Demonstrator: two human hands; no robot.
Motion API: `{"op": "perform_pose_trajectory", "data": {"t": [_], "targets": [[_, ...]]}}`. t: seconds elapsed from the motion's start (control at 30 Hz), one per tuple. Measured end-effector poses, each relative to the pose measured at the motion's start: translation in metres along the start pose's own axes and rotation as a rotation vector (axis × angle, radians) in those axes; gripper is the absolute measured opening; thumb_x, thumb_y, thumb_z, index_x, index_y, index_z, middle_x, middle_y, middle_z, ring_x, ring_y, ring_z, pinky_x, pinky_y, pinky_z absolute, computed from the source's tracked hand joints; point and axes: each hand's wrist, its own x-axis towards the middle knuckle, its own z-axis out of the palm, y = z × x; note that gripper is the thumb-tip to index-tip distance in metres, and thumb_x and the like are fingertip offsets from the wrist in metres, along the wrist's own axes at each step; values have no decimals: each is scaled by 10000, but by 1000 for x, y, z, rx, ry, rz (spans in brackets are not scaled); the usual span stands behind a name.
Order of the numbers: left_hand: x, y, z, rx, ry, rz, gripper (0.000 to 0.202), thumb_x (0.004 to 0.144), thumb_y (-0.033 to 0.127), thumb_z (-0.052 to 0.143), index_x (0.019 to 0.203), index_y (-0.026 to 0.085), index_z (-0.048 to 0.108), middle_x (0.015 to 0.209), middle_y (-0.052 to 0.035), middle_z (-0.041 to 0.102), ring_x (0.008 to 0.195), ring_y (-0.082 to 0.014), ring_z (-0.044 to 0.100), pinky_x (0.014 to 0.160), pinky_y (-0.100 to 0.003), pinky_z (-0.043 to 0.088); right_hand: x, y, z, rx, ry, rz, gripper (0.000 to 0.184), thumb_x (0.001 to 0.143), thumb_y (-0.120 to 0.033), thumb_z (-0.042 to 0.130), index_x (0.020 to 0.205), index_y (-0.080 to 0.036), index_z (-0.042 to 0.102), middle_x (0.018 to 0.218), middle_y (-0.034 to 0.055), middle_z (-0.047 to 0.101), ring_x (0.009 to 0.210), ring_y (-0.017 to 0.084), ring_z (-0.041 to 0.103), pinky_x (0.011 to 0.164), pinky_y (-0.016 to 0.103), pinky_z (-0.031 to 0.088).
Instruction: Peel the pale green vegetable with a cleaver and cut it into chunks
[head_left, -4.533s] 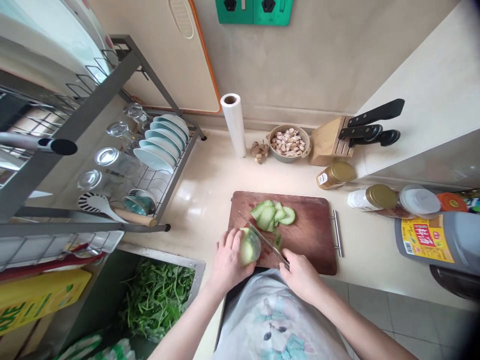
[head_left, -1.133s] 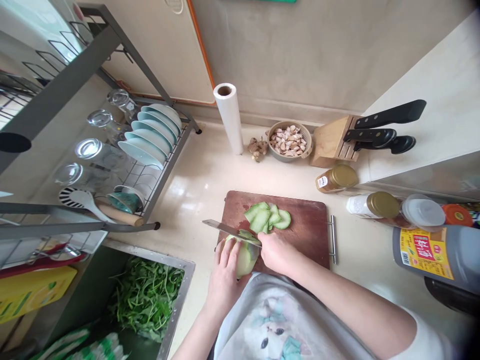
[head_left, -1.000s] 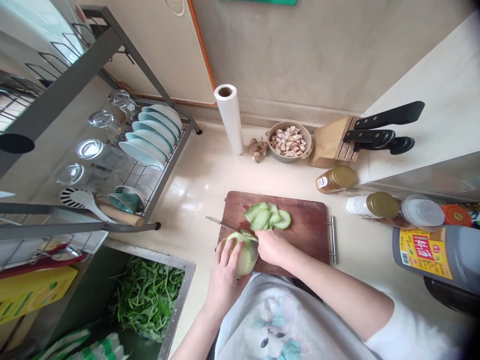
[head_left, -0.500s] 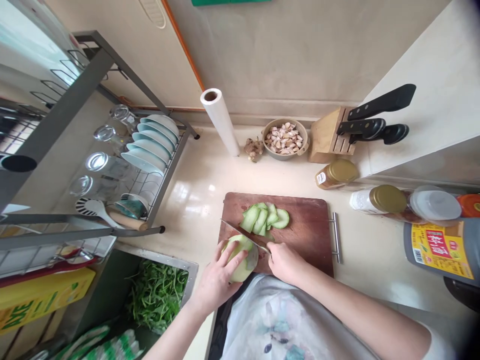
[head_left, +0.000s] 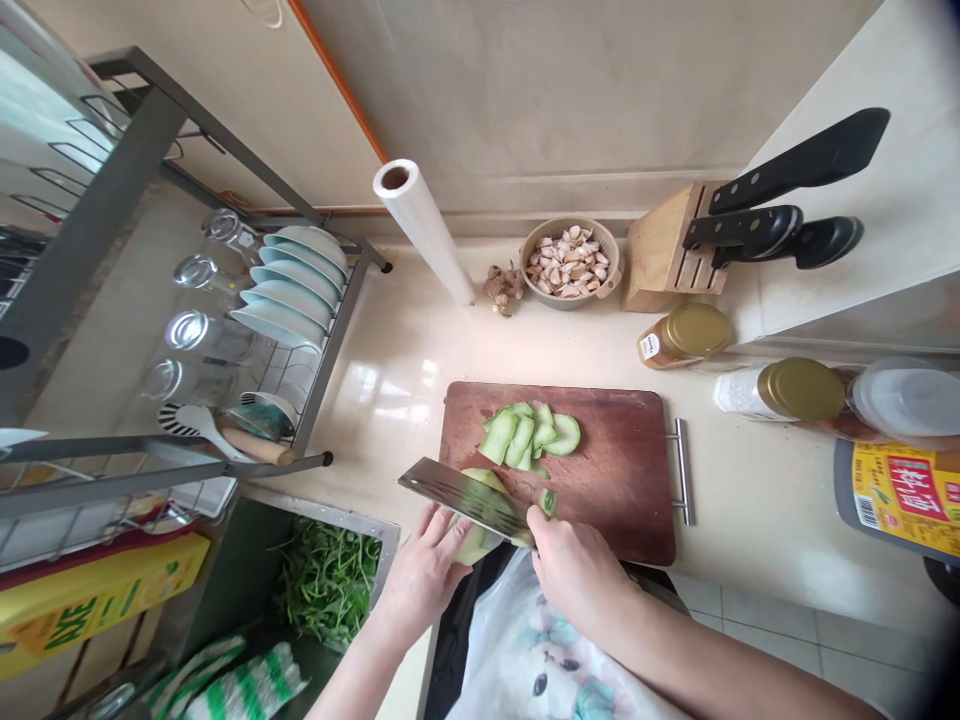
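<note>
In my right hand (head_left: 576,562) is the handle of a broad-bladed kitchen knife (head_left: 461,495). Its blade lies tilted across a pale green gourd (head_left: 475,547), covering part of it; whether it cuts in, I cannot tell. My left hand (head_left: 421,578) grips the gourd from the left with bent fingers, close to the blade. Underneath is a reddish-brown cutting board (head_left: 615,460). Several thin green slices (head_left: 519,438) overlap on the board beyond the knife. A small green piece (head_left: 548,501) sits beside my right hand.
A dish rack (head_left: 330,350) stands left, above a sink (head_left: 388,545) with leafy greens (head_left: 330,580). Behind the board are a plastic-bag roll (head_left: 431,240), ginger (head_left: 502,287), a bowl of garlic cloves (head_left: 568,262) and a knife block (head_left: 660,245). Jars (head_left: 799,388) line the right.
The knife has moved toward my body and turned, showing its broad face over the gourd. My left fingers have slid back toward the gourd's near left side. The view has shifted slightly.
</note>
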Motion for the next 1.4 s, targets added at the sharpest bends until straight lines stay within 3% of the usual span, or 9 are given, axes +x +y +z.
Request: {"op": "perform_pose_trajectory", "data": {"t": [0.33, 0.53, 0.7, 0.83, 1.03, 1.1, 1.23, 1.33, 1.4], "targets": [[3, -1, -4, -62, -49, 23, 676, 754, 92, 535, 1375, 260, 326, 1427, -78, 360, 1355, -305, 220, 996, -448, 432, 27, -6, 1, 103, -4, 27, 170, 802, -100, 440, 924, -154, 546, 800, 117, 681, 759, 244, 665, 582, 278, 412], [8, -6, -8, -69, -119, 14, 756, 719, 113, 579, 1389, 303, 286, 1445, -46, 340, 1360, -295, 215, 988, -441, 435, 57, -15, 7, 133, 24, 84, 223, 770, -78, 460, 952, -127, 578, 862, 150, 685, 798, 248, 660, 617, 286, 416], [27, -10, -14, -16, -207, 191, 856, 614, 206, 672, 1379, 313, 304, 1430, -35, 364, 1349, -327, 232, 1045, -488, 337, 64, -1, 7, 199, 76, 44, 157, 820, -176, 451, 863, -160, 600, 833, 98, 690, 774, 186, 637, 631, 251, 382], [35, -10, -11, -9, -128, 147, 849, 557, 270, 693, 1339, 262, 364, 1341, -70, 459, 1280, -338, 335, 943, -434, 446, 52, 9, 11, 234, 128, 45, 163, 835, -196, 425, 870, -172, 582, 806, 63, 687, 739, 155, 622, 598, 228, 345], [30, 7, 0, -27, 176, -274, 820, 634, 428, 698, 1322, 172, 333, 1263, -147, 473, 1140, -313, 472, 788, -395, 532, 14, 11, 24, 218, 244, 84, 152, 855, -209, 406, 934, -178, 533, 732, 40, 674, 643, 157, 611, 531, 249, 265], [24, 17, 5, -93, 256, -353, 821, 693, 491, 651, 1346, 161, 281, 1269, -169, 453, 1106, -303, 514, 721, -379, 546, 4, 9, 28, 162, 277, 87, 139, 848, -200, 426, 950, -179, 518, 740, 40, 675, 641, 165, 618, 527, 257, 253], [8, 26, 14, -178, 311, -284, 629, 812, 433, 555, 1334, 193, 299, 1342, -177, 386, 1207, -304, 455, 837, -426, 512, -13, 0, 33, 33, 291, 86, 160, 833, -163, 453, 986, -174, 499, 779, 49, 674, 660, 183, 628, 525, 271, 253], [3, 16, 16, -147, 268, -154, 438, 820, 393, 557, 1207, 218, 449, 1270, -141, 464, 1240, -316, 410, 930, -500, 446, -24, -9, 35, -9, 307, 77, 154, 811, -133, 485, 954, -189, 493, 778, 34, 666, 669, 183, 629, 530, 273, 260], [4, 6, 16, -153, 226, -62, 377, 810, 393, 572, 1138, 220, 504, 1171, -120, 528, 1182, -304, 462, 916, -488, 457, -29, -15, 37, -7, 332, 74, 159, 789, -109, 505, 919, -200, 487, 787, 22, 662, 683, 178, 629, 536, 271, 266]]}}
